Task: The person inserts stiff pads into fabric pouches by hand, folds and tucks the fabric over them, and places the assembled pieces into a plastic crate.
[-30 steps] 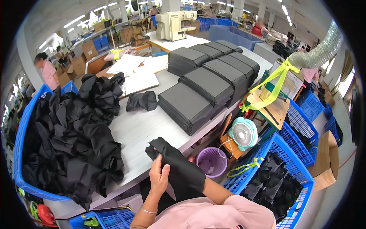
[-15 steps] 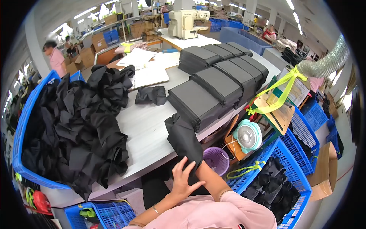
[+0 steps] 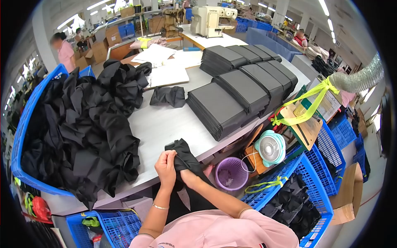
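Note:
A black fabric pouch point(image 3: 184, 156) is held over the front edge of the table, and its cloth hangs in folds. My left hand point(image 3: 166, 164) pinches the edge of this pouch, fingers closed. My right hand point(image 3: 188, 177) reaches into the cloth from below; its fingers are hidden inside. Left of my hands, a heap of loose black fabric pieces point(image 3: 89, 136) spills out of a blue crate point(image 3: 21, 159) onto the table. Another crumpled black piece point(image 3: 167, 96) lies farther back. Neat stacks of flat black pieces point(image 3: 217, 107) stand to the right.
Beside the table are a purple basket point(image 3: 232, 175), a teal fan point(image 3: 271, 148) and a blue crate point(image 3: 304, 167) of black pieces. A silver duct point(image 3: 364, 76) with yellow ties hangs at right. A sewing machine point(image 3: 206, 21) stands behind. People are in the background.
My left hand has gone from spread fingers near my right forearm to pinching the pouch edge. My right arm has drawn back, bringing the cloth nearer to me.

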Demonstrator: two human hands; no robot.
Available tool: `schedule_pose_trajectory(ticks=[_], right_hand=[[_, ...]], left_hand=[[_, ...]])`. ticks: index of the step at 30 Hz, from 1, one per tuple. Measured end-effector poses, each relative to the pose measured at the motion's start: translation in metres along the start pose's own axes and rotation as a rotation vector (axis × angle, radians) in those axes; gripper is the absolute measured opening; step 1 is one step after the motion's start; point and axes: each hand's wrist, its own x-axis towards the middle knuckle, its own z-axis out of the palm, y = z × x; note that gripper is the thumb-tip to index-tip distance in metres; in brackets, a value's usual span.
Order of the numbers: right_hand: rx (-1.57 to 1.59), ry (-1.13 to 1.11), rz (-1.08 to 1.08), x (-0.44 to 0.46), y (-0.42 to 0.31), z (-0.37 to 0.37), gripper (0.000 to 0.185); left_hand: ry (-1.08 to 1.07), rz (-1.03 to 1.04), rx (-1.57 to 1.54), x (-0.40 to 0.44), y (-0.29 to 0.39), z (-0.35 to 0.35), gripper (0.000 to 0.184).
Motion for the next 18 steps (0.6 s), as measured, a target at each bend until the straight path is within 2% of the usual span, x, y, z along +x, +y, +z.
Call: schedule_pose_trajectory(ticks=[1, 2, 3, 5, 8, 9, 11, 13, 14, 17, 18], right_hand=[[-0.475, -0.236, 0.035, 0.000, 0.024, -0.017, 0.034], [-0.931, -0.490, -0.044, 0.000, 0.048, -0.034, 0.033], [-0.802, -0.438, 0.058, -0.005, 0.028, -0.035, 0.030], [-0.543, -0.332, 0.262, -0.019, -0.034, -0.025, 0.037], [-0.484, -0.358, -0.096, -0.048, -0.020, -0.036, 0.036], [-0.271, -0.401, 0.155, -0.064, -0.041, -0.038, 0.042], [-0.280, -0.541, -0.048, -0.091, -0.047, -0.048, 0.049], [-0.078, -0.515, 0.346, -0.091, -0.028, -0.081, 0.045], [0.343, -0.399, 0.390, -0.100, -0.004, -0.091, 0.038], [0.569, -0.200, 0.496, -0.101, 0.021, -0.121, 0.036], [0.315, -0.082, 0.537, -0.097, 0.004, -0.122, 0.042]], left_hand=[[0.035, 0.091, 0.098, 0.005, -0.005, 0.000, 0.022], [0.022, 0.117, 0.115, 0.007, -0.004, 0.000, 0.022], [0.008, 0.142, 0.133, 0.010, -0.003, 0.000, 0.022], [0.011, 0.124, 0.149, 0.018, -0.005, -0.001, 0.022], [0.085, 0.009, 0.122, 0.049, -0.031, -0.013, 0.024], [0.123, -0.013, 0.103, 0.063, -0.043, -0.022, 0.026], [0.130, -0.011, 0.107, 0.081, -0.046, -0.036, 0.026], [0.131, -0.013, 0.054, 0.082, -0.037, -0.042, 0.026], [0.113, -0.010, 0.030, 0.081, -0.040, -0.044, 0.026], [0.096, -0.049, -0.138, 0.075, -0.016, -0.049, 0.025], [0.091, -0.051, -0.171, 0.074, -0.004, -0.052, 0.024]])
